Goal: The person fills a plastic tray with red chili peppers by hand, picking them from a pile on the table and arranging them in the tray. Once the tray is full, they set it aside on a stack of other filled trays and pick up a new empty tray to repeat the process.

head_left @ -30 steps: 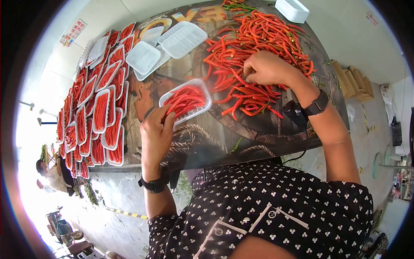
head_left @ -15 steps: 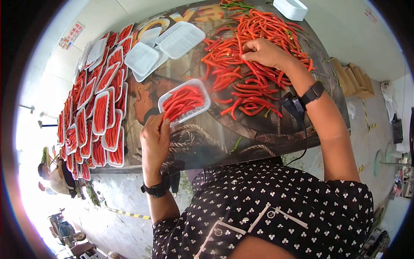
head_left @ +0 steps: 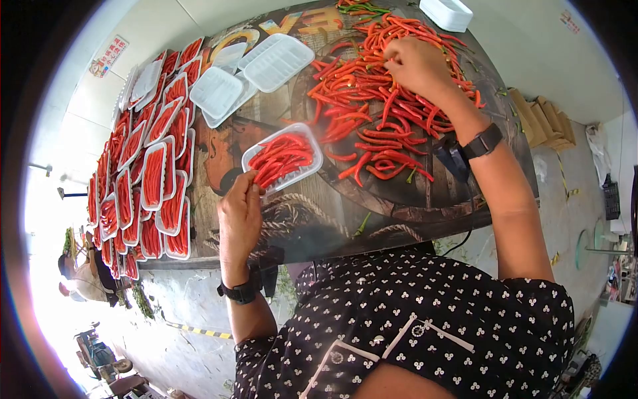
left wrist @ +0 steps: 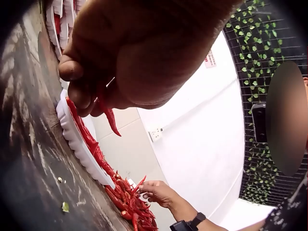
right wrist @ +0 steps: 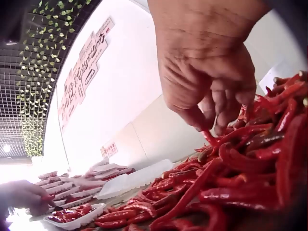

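My left hand (head_left: 239, 214) is at the near left edge of a white foam tray (head_left: 316, 166) with red chili peppers (head_left: 284, 158) lying in it. In the left wrist view a red chili (left wrist: 112, 121) sticks out from between its curled fingers. My right hand (head_left: 420, 68) is over the far part of a large heap of red chilies (head_left: 392, 143), fingers bent downward. The right wrist view shows its thumb and fingertips pinching a red chili (right wrist: 209, 137) at the top of the heap.
Many filled chili trays (head_left: 154, 176) are stacked along the table's left side. Empty trays (head_left: 278, 63) lie at the back, and a stack of white trays (head_left: 446, 14) stands at the far right corner. Cardboard (head_left: 541, 120) leans beyond the right edge.
My right hand lifted over the heap, shifted left, then moved back toward the far side. Chilies in the heap's middle have shifted. My left hand stays at the tray's edge.
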A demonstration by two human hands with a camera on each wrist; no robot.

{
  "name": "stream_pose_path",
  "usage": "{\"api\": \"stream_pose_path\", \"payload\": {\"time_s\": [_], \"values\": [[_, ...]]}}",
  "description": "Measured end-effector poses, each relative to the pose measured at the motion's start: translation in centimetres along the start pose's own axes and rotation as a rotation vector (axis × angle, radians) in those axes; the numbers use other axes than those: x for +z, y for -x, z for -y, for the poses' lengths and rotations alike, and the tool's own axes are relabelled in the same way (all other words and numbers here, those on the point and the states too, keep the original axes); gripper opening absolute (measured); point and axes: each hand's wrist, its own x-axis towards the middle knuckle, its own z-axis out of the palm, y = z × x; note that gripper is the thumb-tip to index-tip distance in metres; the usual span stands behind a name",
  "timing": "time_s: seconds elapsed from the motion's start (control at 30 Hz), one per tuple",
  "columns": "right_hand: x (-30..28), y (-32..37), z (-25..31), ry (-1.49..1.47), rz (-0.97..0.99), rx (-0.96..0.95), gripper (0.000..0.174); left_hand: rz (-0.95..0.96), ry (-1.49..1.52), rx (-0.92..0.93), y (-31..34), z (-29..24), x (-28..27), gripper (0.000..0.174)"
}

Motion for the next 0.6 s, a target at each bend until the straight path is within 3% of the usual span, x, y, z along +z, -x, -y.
{"api": "stream_pose_path", "payload": {"time_s": [0.03, 0.1, 0.2, 0.23, 0.27, 0.33, 0.47, 0.53, 0.6], "values": [[0.3, 0.0, 0.7, 0.000, 0.000, 0.000, 0.012, -0.005, -0.001, 0.013, 0.0, 0.1, 0.1, 0.021], [0.9, 0.0, 2.1, -0.192, 0.340, -0.120, 0.010, -0.010, -0.001, 0.027, -0.1, 0.1, 0.2, 0.020], [2.9, 0.1, 3.0, -0.093, 0.425, -0.242, 0.012, -0.039, -0.005, 0.087, 0.1, 0.0, 0.1, 0.019], [3.1, -0.1, 3.4, -0.022, 0.511, -0.198, 0.016, -0.041, -0.001, 0.076, 0.1, -0.1, 0.0, 0.018], [3.3, -0.1, 3.3, -0.023, 0.512, -0.200, 0.016, -0.044, 0.004, 0.064, 0.2, -0.2, -0.1, 0.018], [3.9, -0.3, 2.8, -0.013, 0.278, -0.181, 0.016, -0.036, -0.002, 0.052, 0.3, 0.1, -0.2, 0.018], [3.2, -0.9, 1.9, -0.060, 0.146, -0.158, 0.016, -0.033, -0.022, 0.057, 0.4, 0.5, -0.4, 0.018], [1.2, -0.5, 3.1, -0.148, 0.493, -0.223, 0.015, -0.034, -0.006, 0.032, 0.4, 0.2, -0.4, 0.018], [0.9, 0.8, 4.0, -0.141, 0.576, -0.245, 0.015, -0.034, 0.011, 0.008, 0.3, 0.2, -0.4, 0.018]]}}
